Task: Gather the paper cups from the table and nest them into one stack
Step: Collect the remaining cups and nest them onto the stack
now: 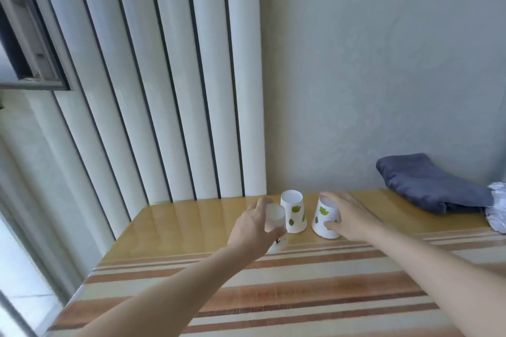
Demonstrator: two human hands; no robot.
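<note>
Item one: middle cup [293, 211], white paper with green leaf prints, upside down on the wooden counter [191, 224], taken here as landmark. Item two: a second leaf-print cup [324, 217], just right of the landmark, inverted and tilted, base leaning away from it; my right hand [349, 216] is on it, fingers [332, 195] curled over the base and thumb against the lower wall, gripping. Item three: a plain-looking white cup [273, 220], just left of the landmark and nearer me, inverted, clasped in my left hand [256, 230], fingers wrapped round its side; a small dark print shows near its rim. Item four: folded dark blue cloth [427, 186], well right of the landmark, against the wall. Item five: striped table covering [301, 290], nearer me than the landmark.
</note>
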